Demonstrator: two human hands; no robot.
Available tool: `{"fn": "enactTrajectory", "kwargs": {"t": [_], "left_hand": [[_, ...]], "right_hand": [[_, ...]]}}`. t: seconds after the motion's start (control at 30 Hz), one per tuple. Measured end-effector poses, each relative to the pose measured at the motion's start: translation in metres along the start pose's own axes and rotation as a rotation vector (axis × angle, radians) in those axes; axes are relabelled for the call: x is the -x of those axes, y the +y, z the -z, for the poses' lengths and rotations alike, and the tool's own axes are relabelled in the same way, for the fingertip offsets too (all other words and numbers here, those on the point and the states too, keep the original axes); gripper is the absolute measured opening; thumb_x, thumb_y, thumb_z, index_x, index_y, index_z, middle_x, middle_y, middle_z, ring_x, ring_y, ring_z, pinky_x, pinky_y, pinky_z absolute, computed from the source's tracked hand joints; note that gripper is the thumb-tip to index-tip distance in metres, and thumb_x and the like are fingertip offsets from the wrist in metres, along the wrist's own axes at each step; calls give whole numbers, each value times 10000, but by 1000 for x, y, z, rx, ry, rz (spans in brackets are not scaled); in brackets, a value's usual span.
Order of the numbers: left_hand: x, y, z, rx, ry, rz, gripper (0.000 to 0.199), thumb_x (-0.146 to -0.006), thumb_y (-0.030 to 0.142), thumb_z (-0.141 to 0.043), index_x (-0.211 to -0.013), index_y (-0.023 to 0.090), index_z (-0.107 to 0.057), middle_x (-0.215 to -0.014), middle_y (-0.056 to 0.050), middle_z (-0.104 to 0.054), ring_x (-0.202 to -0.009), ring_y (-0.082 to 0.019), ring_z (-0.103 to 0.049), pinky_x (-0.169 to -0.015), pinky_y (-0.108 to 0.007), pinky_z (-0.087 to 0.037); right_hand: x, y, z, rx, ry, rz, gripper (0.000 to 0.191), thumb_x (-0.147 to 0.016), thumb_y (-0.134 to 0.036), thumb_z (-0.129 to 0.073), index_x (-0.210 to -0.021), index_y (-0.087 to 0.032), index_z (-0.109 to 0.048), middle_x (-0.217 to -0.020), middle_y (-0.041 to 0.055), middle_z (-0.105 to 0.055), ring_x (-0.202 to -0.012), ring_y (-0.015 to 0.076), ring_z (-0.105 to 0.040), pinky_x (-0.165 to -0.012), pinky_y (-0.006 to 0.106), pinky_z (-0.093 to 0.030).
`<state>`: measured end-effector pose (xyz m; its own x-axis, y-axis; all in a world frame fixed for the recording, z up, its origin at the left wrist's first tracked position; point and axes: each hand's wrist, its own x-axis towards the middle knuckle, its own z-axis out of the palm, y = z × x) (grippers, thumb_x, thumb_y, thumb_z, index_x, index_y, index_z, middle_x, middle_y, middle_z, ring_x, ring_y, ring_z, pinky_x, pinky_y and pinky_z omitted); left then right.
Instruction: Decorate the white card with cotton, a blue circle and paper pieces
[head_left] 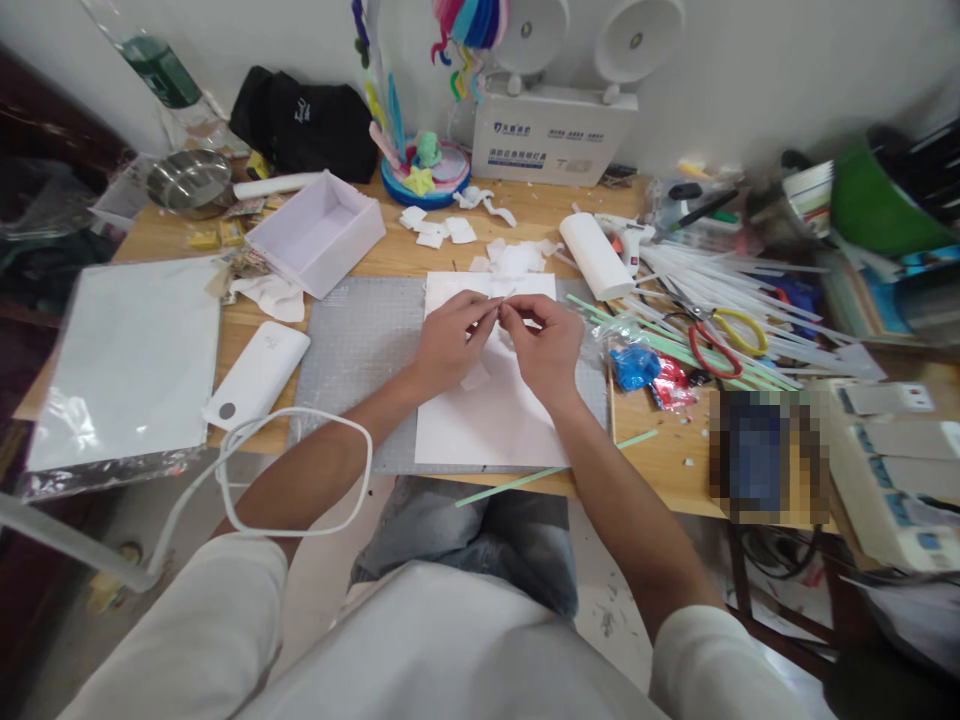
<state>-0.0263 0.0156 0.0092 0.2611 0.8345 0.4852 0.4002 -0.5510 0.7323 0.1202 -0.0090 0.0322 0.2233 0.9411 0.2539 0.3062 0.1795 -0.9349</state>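
Observation:
My left hand (456, 340) and my right hand (544, 345) meet fingertip to fingertip over a white sheet of paper (487, 430). Between their pinched fingers shows a small white piece (510, 295), mostly covered, so its exact kind is unclear. Under the sheet lies a grey cutting mat (360, 350). Small white paper scraps (517, 258) are piled just beyond my fingers. A thin green stick (517, 485) crosses the near edge of the table, beneath my right forearm.
At left are an open lilac box (315, 230), a white power bank (259, 375) with a looped cable, and a plastic-wrapped pack (127, 360). To the right are a white roll (596, 255), a glue gun (634, 240), scissors (716, 345) and many white sticks (720, 285).

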Motion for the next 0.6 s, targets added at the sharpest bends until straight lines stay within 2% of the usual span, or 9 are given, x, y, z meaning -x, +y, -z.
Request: {"fn": "enactTrajectory", "kwargs": {"t": [0.17, 0.43, 0.6], "left_hand": [[-1, -1, 1, 9, -12, 54, 234, -1013, 265, -585, -1135, 231, -782, -1059, -63, -744, -935, -138, -688, -723, -214, -565], [-2, -4, 2, 1, -1, 50, 209, -1008, 299, -608, -1087, 226, -787, -1041, -59, -764, -914, -136, -701, -708, -214, -571], [-3, -3, 2, 11, 15, 48, 185, -991, 260, -626, -1062, 211, -790, -1019, -58, -768, -881, -126, -703, -692, -200, -566]], "right_hand": [[0, 3, -1, -58, -31, -34, 146, -871, -372, -708, -888, -228, -726, -879, 24, -773, -808, 160, -734, -759, 321, -642], [-1, 5, -2, -165, -44, -52, 137, -854, -346, -723, -874, -211, -724, -826, 12, -749, -767, 147, -723, -765, 324, -630], [0, 5, -2, -172, -40, -71, 141, -843, -354, -730, -865, -215, -726, -835, 14, -758, -774, 153, -727, -795, 353, -641]]}}
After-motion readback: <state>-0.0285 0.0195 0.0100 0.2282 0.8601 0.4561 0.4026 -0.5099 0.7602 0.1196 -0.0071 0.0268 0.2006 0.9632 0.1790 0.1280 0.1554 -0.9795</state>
